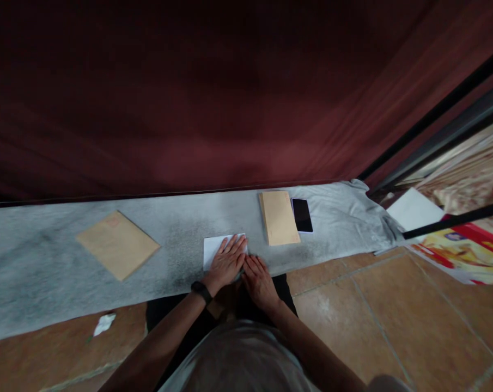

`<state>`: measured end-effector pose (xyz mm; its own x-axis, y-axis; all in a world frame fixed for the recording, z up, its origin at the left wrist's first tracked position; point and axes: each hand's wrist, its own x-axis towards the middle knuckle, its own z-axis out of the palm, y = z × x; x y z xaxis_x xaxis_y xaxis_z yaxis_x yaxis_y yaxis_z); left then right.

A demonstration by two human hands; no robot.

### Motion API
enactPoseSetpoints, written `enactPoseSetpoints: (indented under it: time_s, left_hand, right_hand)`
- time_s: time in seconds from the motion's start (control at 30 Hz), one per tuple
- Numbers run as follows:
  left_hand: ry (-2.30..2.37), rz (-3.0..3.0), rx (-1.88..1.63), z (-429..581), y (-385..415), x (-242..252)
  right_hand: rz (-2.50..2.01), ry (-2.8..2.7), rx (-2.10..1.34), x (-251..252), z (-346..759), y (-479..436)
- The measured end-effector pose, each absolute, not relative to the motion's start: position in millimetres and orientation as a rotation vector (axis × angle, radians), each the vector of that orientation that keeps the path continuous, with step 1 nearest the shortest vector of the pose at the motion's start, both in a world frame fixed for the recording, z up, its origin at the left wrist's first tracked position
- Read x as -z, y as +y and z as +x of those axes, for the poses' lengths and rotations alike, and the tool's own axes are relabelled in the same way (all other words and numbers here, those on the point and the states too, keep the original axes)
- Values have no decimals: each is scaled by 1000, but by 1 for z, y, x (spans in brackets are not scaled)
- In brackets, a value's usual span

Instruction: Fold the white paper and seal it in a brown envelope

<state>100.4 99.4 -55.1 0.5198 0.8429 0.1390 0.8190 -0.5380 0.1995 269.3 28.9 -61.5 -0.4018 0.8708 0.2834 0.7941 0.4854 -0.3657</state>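
Note:
My left hand (228,262), with a dark band on its wrist, lies flat with fingers spread on a sheet of white paper (210,251) near the bench's front edge. At the paper's lower right corner is my right hand (259,280), its fingers stretched out side by side and touching or nearly touching my left hand. Part of the paper is hidden under the hands, so whether it is folded cannot be made out. A stack of tan envelopes (280,218) lies to the right of them. Farther left, more tan envelopes (119,246) rest at a slant.
A grey cloth (181,218) covers the long bench. Beside the right stack lies a smartphone (302,215). A dark red curtain (213,158) hangs behind. At right are dark metal bars (454,222) and a colourful printed box (467,253). Crumpled white tissue (104,323) lies on the tiled floor.

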Motion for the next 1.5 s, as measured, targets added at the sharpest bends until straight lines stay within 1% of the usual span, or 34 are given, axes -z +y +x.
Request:
enactPoseSetpoints:
  time_s: [0.33,0.57,0.77,0.9,1.17,1.27,1.5]
  left_hand:
    - [1553,2580,-335,109,113,52]
    - [1444,2701,-393,90,85,54]
    - [1364,2787,-355,72,64,54]
    - [1311,2809,-302,72,62,52]
    - [1287,2801,-304,73,61,53]
    - [1288,2790,-285,73,60,51]
    - [1233,2787,-248,69,60,48]
  right_hand:
    - [-1454,-2283,-216,60,270,23]
    - [-1399,-2206,-323,60,277,35]
    - [-1431,-2245,-315,58,274,53]
    - [-1482,-2243,-338,58,270,74]
    - [-1581,-2239,-300,51,258,111]
    - [-1574,-2215,-274,52,255,102]
    - [-1426,-2270,-197,66,261,46]
